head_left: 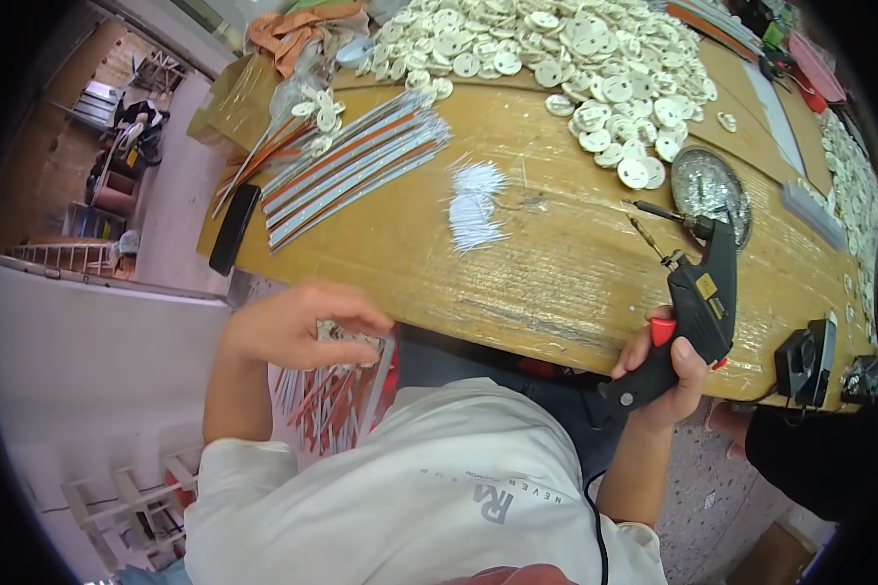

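My right hand [690, 378] is wrapped around the handle of a black soldering gun [704, 292] with a red trigger. Its metal tip and thin feed tube point up and left over the table, beside a round dark dish [681, 168] holding silvery bits. My left hand [337, 327] hovers off the table's near edge, thumb and fingers apart, with nothing in it. Below it, a container of loose red and white strips [327, 409] shows in part. Short white wires [475, 205] lie bunched mid-table. To their left rests a stack of long grey and orange strips [351, 171].
A big heap of round white discs [546, 44] covers the far side of the wooden table [556, 283]. A black bar-shaped object [234, 229] lies at the left edge, a black stand-like device [805, 359] at the right. Another person's dark clothing [800, 458] shows lower right.
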`<action>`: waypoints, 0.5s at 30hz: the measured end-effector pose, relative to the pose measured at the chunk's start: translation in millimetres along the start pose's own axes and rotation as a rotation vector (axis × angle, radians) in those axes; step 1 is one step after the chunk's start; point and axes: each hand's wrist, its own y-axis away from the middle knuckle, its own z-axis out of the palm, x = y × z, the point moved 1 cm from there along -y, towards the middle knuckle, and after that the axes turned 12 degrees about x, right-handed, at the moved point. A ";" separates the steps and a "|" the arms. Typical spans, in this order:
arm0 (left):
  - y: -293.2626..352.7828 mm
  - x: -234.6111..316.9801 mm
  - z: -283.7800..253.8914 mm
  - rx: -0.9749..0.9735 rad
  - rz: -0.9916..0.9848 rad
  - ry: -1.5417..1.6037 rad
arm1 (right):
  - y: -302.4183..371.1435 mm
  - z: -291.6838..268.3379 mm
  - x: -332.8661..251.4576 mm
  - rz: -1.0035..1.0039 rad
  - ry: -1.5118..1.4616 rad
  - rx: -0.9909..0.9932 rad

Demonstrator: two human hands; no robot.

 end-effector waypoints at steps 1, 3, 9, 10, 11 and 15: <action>-20.7 16.1 -7.0 0.051 0.104 -0.063 | -0.1 -0.6 0.7 -0.021 -0.006 0.006; -71.6 28.4 -16.9 0.220 0.278 -0.174 | 0.2 -1.2 -0.6 -0.041 -0.027 0.040; -257.1 -4.6 -6.6 0.550 0.361 -0.446 | 1.7 5.5 -1.5 -0.078 -0.012 0.054; -279.4 -12.4 -1.2 0.555 0.391 -0.478 | 2.3 6.9 -2.6 -0.073 -0.008 0.045; -292.6 -17.4 5.9 0.554 0.405 -0.474 | 2.2 7.2 -4.0 -0.067 -0.002 0.037; -321.4 -17.2 24.6 0.525 0.269 -0.675 | 2.8 4.2 -0.8 -0.045 0.004 0.054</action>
